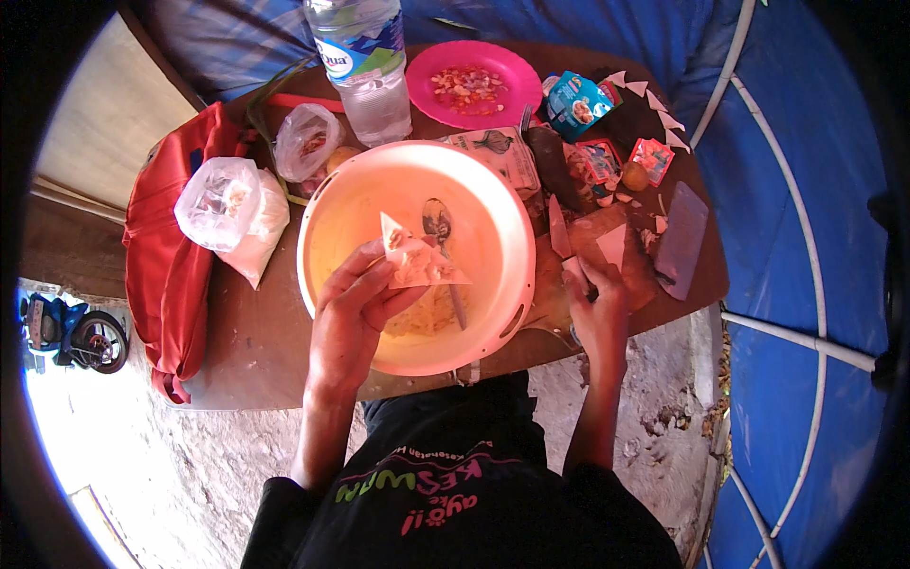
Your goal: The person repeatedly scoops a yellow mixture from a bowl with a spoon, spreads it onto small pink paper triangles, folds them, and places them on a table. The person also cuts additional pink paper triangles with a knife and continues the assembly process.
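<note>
My left hand [360,294] pinches a flat white triangular food piece [412,261] with pale lumpy mixture on its face. It holds the piece above a wide pale basin [327,180]. In the basin, a metal spoon [437,220] leans in a yellowish mixture [422,315]. My right hand [599,303] is closed at the basin's right, by a wooden board [637,275]. Its fingers grip what looks like a small knife [557,226], blade pointing away; the grip is mostly hidden. Beside those fingers shows another white triangular piece [612,246].
Behind the basin stand a large water bottle [365,81] and a pink plate [519,81] of chopped pieces. Plastic bags [218,204] and a red cloth bag [175,256] lie left. A blue packet [578,102], white triangles [654,100] and a flat grey blade-like slab [682,237] occupy the right.
</note>
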{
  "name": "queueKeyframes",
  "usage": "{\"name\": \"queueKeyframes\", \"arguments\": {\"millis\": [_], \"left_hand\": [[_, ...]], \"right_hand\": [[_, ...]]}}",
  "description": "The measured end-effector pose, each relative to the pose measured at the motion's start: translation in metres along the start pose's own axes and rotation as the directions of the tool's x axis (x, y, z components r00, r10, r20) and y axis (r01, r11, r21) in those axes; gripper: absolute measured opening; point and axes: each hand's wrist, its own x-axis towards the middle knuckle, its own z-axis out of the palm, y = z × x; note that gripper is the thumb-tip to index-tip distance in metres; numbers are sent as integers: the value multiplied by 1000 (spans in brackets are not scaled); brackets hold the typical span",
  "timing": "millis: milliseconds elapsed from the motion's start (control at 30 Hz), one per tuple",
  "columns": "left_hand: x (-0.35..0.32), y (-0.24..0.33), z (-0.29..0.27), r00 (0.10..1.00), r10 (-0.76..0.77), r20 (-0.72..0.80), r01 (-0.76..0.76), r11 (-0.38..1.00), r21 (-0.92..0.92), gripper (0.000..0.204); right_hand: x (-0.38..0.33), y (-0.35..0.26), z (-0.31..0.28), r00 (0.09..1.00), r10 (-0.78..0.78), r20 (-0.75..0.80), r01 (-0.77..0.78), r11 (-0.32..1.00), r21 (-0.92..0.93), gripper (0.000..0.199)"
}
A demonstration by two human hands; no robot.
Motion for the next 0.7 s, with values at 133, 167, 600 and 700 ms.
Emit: {"name": "queueKeyframes", "arguments": {"millis": [133,167,600,700], "left_hand": [[1,5,7,991,-74,115,74,997,2,29],[1,6,9,981,-116,153,117,993,4,30],[-8,15,15,868,-303,392,242,950,198,29],[-12,17,16,877,-294,380,180,934,308,29]], "right_hand": [[2,-27,-11,968,-248,-39,251,951,178,47],[-2,-36,-15,960,-278,17,250,887,389,48],[-5,-79,3,714,-679,173,349,558,753,62],[-9,-76,15,743,-646,172,213,472,855,59]]}}
